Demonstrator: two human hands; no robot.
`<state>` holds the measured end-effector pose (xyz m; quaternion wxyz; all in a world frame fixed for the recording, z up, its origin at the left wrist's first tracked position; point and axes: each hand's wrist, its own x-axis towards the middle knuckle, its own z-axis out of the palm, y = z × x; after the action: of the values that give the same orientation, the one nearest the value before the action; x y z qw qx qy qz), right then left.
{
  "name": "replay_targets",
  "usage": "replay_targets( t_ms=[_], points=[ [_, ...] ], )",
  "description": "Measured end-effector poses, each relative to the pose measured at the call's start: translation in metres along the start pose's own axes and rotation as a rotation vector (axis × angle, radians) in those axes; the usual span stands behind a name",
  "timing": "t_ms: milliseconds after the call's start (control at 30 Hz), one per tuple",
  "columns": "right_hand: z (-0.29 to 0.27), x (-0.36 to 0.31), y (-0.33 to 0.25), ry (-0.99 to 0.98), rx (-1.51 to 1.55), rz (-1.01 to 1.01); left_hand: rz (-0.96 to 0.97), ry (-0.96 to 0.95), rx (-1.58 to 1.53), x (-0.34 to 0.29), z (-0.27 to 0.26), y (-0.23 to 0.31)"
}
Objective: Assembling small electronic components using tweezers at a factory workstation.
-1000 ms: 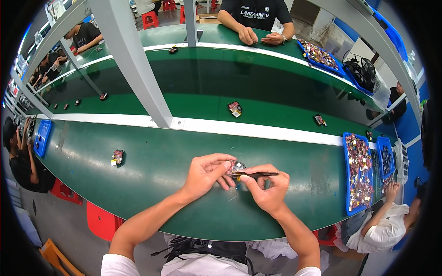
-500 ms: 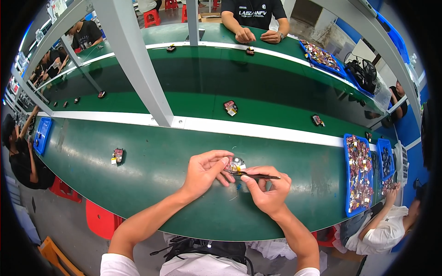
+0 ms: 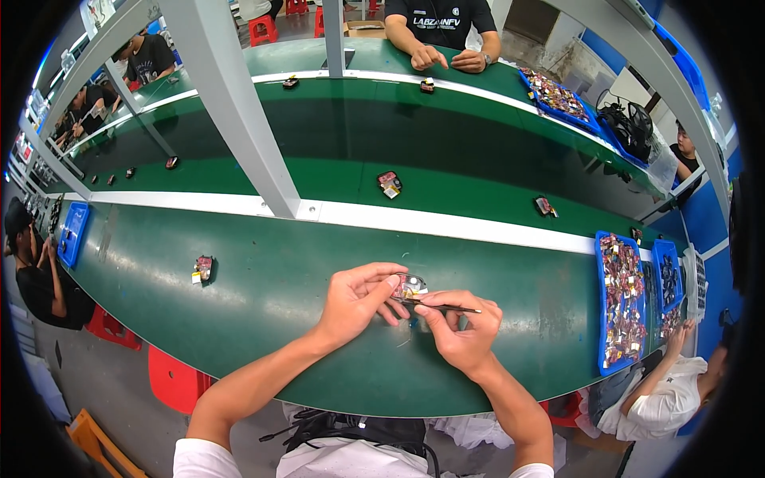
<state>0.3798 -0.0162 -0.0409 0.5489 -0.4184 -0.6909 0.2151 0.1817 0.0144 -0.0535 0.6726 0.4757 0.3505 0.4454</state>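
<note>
My left hand [image 3: 351, 301] pinches a small electronic assembly [image 3: 408, 287] between thumb and fingers, just above the green workbench [image 3: 311, 239]. It has a dark-edged casing, a reddish circuit board and a pale patch. In my right hand [image 3: 466, 331] is a slim dark tool [image 3: 450, 307] that looks like tweezers, held like a pen. Its tip meets the assembly's near edge; the exact contact point is too small to make out. Further left on the bench lies a similar assembly [image 3: 204, 269] with a white-and-yellow tab.
Beyond a white rail [image 3: 478, 231], a conveyor belt [image 3: 335, 175] carries several assemblies. At right stand a blue tray [image 3: 599, 319] heaped with parts and a smaller blue bin [image 3: 668, 275]. A grey post [image 3: 231, 111] rises at left. Co-workers sit around the line.
The assemblies on the belt have shifted slightly left. My right hand and the dark tool have tilted a little; my left hand stays put. The co-worker opposite has moved a hand.
</note>
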Motion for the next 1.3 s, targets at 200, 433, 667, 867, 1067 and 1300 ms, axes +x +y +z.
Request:
replay_targets(
  t_ms=[200, 433, 667, 867, 1067, 1300],
  points=[
    [0.001, 0.002, 0.0, -0.018, -0.022, -0.076, -0.032, -0.015, 0.019, 0.001, -0.001, 0.0],
    [0.002, -0.002, 0.003, -0.071, -0.119, -0.182, -0.042, 0.057, 0.118, -0.001, 0.004, -0.001],
    [0.005, -0.006, 0.008, -0.088, -0.185, -0.261, -0.07, 0.109, 0.221, 0.0, 0.01, 0.001],
    [0.006, 0.0, 0.009, -0.058, -0.129, -0.223, -0.077, 0.131, 0.352, 0.01, 0.01, 0.006],
    [-0.006, 0.009, 0.013, 0.168, -0.048, -0.125, 0.156, 0.203, 0.525, 0.099, 0.007, 0.022],
    [-0.005, 0.01, 0.015, 0.13, -0.073, -0.136, 0.391, 0.462, 1.374, 0.187, -0.017, 0.018]
  ],
)
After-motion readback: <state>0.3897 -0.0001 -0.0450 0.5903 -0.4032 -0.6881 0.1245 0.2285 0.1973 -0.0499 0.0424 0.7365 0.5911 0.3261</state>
